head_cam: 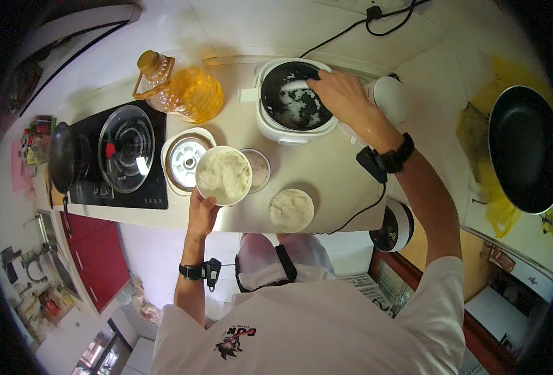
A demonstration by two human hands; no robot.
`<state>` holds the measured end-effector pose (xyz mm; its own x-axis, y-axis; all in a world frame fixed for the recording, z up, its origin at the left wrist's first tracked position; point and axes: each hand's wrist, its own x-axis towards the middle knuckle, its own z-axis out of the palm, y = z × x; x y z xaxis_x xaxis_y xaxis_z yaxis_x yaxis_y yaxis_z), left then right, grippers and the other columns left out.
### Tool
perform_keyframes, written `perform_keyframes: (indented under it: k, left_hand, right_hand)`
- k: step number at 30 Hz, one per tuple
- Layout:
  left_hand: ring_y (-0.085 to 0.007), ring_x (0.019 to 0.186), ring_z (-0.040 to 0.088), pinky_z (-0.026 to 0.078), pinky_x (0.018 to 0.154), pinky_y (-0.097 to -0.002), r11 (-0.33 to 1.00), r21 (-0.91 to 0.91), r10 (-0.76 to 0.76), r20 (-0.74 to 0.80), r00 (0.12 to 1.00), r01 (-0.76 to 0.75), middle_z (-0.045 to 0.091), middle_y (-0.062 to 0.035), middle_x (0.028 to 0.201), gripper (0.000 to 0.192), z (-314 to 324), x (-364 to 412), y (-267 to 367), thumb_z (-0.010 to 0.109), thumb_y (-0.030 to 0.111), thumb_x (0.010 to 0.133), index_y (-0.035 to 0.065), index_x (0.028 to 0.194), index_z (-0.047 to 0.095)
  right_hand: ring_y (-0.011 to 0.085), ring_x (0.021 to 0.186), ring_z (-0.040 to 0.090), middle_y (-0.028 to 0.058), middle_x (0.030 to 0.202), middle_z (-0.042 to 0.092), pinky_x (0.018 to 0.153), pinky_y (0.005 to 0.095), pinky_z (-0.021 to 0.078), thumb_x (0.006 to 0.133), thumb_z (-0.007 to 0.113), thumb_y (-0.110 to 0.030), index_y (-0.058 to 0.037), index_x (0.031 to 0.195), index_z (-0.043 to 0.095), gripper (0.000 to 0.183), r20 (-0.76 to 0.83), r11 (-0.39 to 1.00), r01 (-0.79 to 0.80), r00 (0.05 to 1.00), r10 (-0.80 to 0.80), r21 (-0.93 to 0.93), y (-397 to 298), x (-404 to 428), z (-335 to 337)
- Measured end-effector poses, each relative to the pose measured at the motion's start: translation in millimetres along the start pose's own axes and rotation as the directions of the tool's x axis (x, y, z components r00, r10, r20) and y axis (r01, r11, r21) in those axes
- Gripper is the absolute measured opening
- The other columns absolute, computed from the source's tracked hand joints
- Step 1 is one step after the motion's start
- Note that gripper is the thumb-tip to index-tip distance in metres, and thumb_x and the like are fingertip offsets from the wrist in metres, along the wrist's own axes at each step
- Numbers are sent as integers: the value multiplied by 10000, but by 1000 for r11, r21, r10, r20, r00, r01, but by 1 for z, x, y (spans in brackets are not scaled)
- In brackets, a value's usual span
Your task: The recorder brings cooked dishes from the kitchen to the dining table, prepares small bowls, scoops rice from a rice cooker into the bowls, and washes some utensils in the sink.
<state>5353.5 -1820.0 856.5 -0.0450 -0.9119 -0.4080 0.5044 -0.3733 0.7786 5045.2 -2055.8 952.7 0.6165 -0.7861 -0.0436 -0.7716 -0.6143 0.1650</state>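
My left hand (205, 213) holds a white bowl of cooked rice (225, 176) by its side, above the counter. The fingers of my right hand (337, 91) close on a white rice paddle (295, 86), whose end is inside the rice cooker (286, 136). Some rice clings to the cooker's dark inner pot (300, 101). Partly behind the held bowl, a second bowl of rice (259, 171) stands on the counter. A third full bowl (291, 211) is close to the counter's front edge. The round lid part (188, 161) lies left of the held bowl.
At the left is a black induction hob (131, 199) with a glass lid (127, 150) and a black pan (64, 157). A large oil bottle (187, 93) stands behind. White crockery (389, 98) is beside my right forearm. A dark frying pan (525, 150) hangs at the far right.
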Motion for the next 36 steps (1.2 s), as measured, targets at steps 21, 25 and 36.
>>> perform_keyframes:
  k: [21,25,36]
  left_hand:
    - [-183,1012,576,522,786,-298,981,192,41,-97,994,-21,545,-117,1205,595,-35,-18,-22,512,91,805,1,1371,355]
    - [-234,1103,554,525,871,-341,968,246,76,-84,994,-53,461,-154,1304,630,-60,-34,-29,491,18,812,26,1395,253]
    - [-230,1001,605,571,804,-329,984,126,-89,-257,962,125,526,-143,1178,470,-113,-72,-134,516,22,869,28,1321,386]
  right_hand:
    - [338,906,637,166,1030,660,792,412,512,776,554,25,-129,1259,581,508,338,967,147,917,-213,208,4,-7,32]
    - [312,883,647,146,1023,670,780,406,512,804,552,25,-159,1215,616,455,242,969,139,952,-187,203,18,-4,33]
    - [343,995,607,167,1108,635,837,401,478,884,463,-44,-129,1250,575,392,174,961,-171,976,134,217,16,-5,47]
